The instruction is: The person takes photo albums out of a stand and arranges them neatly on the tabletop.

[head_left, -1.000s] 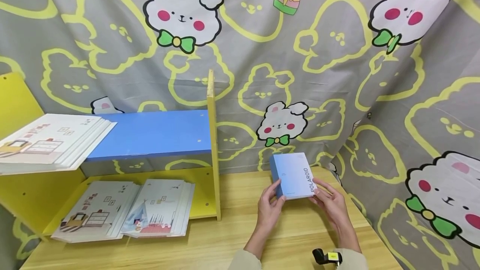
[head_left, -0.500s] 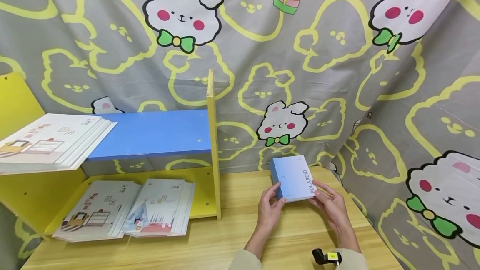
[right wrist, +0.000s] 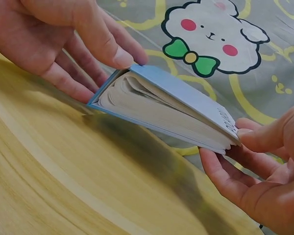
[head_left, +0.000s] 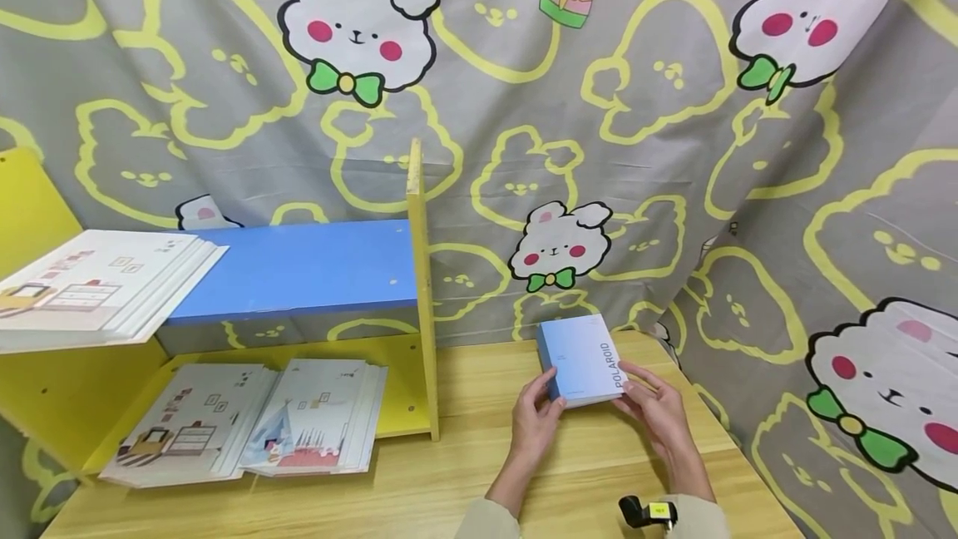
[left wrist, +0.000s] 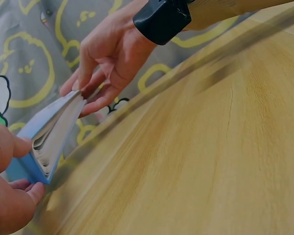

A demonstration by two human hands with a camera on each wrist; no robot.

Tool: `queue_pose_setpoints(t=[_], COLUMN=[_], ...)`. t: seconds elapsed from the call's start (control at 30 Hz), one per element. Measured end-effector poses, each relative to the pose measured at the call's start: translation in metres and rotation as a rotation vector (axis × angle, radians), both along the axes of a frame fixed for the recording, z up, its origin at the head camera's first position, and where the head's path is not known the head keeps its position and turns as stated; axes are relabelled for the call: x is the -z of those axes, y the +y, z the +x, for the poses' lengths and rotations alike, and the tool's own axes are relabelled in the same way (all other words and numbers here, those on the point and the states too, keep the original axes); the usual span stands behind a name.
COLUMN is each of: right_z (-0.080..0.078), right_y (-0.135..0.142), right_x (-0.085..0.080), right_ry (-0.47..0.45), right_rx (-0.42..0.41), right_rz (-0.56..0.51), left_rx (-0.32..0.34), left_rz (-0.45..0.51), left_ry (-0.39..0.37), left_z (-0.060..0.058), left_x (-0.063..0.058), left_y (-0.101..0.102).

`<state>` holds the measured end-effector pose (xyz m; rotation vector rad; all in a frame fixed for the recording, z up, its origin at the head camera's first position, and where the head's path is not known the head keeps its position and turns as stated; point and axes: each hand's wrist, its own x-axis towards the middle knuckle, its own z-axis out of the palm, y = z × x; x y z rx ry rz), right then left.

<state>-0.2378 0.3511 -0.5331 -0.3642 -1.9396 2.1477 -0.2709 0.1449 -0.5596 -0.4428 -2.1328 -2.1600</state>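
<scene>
"Holding what, those two hands?"

"A book (head_left: 584, 356), pale blue, with POLAROID running along its right side. It is occupying the lower right of the head view, over the table (head_left: 479, 481). In the right wrist view its shadow is falling on the wood below; whether its far edge is touching, one cannot tell."

"How is the left hand (head_left: 533, 422) gripping?"

"It is pinching the spine side, thumb pressing the near corner, a fingertip lying farther along. Thumb and fingers are standing apart by little more than the book's thickness."

"And the right hand (head_left: 662, 414)?"

"Its thumb is resting on the near right corner while the fingers are curling underneath, the book filling the gap. A black device (head_left: 636, 512) is sitting by that wrist, at the bottom of the frame."

"Are the pages (right wrist: 152, 110) showing?"

"Yes, they are fanning slightly between the covers, mid-frame in the right wrist view."

"What is filling the left of the head view?"

"A yellow and blue shelf (head_left: 314, 264). One stack (head_left: 97, 281) is lying on its upper board, and two more, a left pile (head_left: 190, 418) and a right pile (head_left: 318, 414), are leaning together below. Behind everything, a grey curtain (head_left: 464, 123) is hanging."
</scene>
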Motion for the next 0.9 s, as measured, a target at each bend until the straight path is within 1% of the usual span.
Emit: queue_pose_setpoints(t=[0.2, 0.47, 0.5, 0.6, 0.8, 0.9], right_z=[-0.0014, -0.0027, -0.003, -0.0037, -0.0056, -0.0064], right_y=[-0.0021, -0.0042, -0.0047, -0.0052, -0.0056, -0.0056], right_x=[0.0018, 0.0057, 0.0056, 0.0064, 0.008, 0.0087], right_ry=[0.013, -0.016, -0.019, -0.027, -0.045, -0.05], right_rx=[0.005, 0.007, 0.01, 0.017, 0.037, 0.038], right_rz=[0.006, -0.01, -0.015, -0.017, -0.021, -0.009], left_rx=[0.006, 0.003, 0.005, -0.003, -0.045, -0.053], left_rz=[0.01, 0.035, 0.035, 0.018, -0.058, -0.068], left_ry=[-0.014, -0.061, -0.057, -0.05, -0.034, -0.024], left_z=[-0.001, -0.0011, -0.0015, -0.0022, -0.0045, -0.0043], left_x=[0.0011, 0.0025, 0.0028, 0.0036, 0.0051, 0.0054], left_y=[0.0001, -0.0003, -0.0006, -0.001, -0.0008, -0.0006])
